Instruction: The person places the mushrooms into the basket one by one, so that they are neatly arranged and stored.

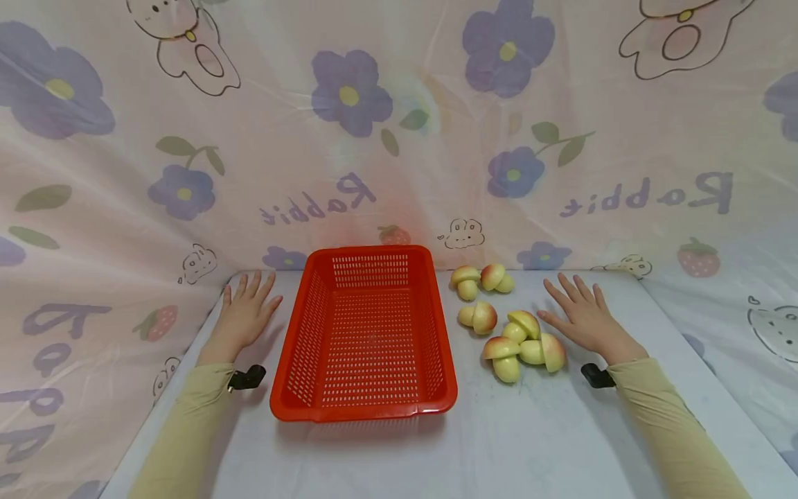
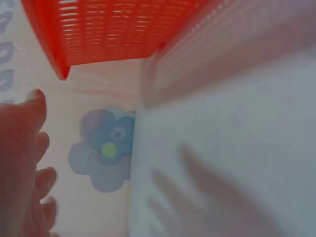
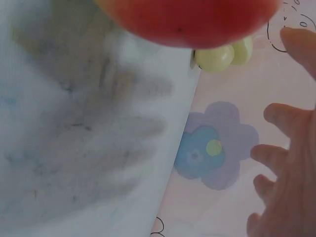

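My left hand point(image 1: 242, 317) is spread, palm down, just left of a red plastic basket point(image 1: 445, 360), and holds nothing. On the other side my right hand point(image 1: 587, 317) has its fingers spread too, with nothing in it. Between the basket and that hand lie several toy mushrooms, yellow with reddish caps. A back pair has one mushroom point(image 1: 466, 283) beside another point(image 1: 497, 278). One mushroom point(image 1: 479, 318) lies by itself, and a cluster of three includes the mushroom point(image 1: 502, 357) at the front. In the right wrist view a large reddish cap point(image 3: 197, 24) fills the top.
The white table point(image 1: 499, 443) meets a printed curtain point(image 1: 424, 187) at its back and sides. A black wrist camera mount point(image 1: 247, 378) sticks out from the left sleeve, and another mount point(image 1: 597, 375) from the right sleeve. The basket's perforated floor point(image 1: 370, 346) shows bare.
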`<action>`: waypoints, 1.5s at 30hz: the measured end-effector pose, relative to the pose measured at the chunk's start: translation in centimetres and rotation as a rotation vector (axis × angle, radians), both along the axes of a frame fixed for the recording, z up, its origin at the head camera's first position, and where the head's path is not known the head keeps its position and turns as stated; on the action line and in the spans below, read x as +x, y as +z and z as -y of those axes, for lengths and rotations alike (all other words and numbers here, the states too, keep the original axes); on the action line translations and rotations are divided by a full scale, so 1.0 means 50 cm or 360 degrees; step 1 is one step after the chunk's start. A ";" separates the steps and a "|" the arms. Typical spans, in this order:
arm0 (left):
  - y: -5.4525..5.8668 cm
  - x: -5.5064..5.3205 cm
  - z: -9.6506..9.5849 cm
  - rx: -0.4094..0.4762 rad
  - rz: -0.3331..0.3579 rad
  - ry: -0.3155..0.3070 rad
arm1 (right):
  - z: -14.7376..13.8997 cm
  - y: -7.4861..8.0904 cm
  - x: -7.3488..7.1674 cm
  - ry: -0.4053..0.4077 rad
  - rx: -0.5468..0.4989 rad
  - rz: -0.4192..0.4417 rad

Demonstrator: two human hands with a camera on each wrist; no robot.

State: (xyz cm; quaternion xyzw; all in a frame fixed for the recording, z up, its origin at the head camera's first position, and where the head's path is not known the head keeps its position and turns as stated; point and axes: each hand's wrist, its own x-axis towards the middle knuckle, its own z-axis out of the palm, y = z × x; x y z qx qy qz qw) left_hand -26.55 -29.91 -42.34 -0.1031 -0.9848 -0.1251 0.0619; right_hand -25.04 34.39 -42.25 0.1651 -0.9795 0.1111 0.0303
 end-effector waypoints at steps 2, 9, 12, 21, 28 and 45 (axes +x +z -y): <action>0.004 0.000 0.001 0.0068 0.0034 -0.0014 | 0.001 0.002 0.000 0.0004 -0.0018 -0.0016; 0.011 0.005 0.009 0.0359 0.0142 -0.0099 | 0.004 0.011 0.000 0.0022 -0.0079 -0.0068; 0.013 0.010 0.012 0.0466 0.0149 -0.0122 | 0.005 0.016 0.004 0.0026 -0.0147 -0.0052; 0.031 0.021 0.013 0.0805 0.0230 -0.0100 | 0.009 0.040 0.021 -0.0072 -0.0420 0.0075; 0.035 0.033 0.022 0.1217 0.0490 -0.0178 | 0.023 0.056 0.042 -0.0169 -0.0628 0.0195; 0.038 0.080 0.016 0.1579 0.0747 -0.0173 | 0.004 0.054 0.104 -0.0225 -0.0976 0.0590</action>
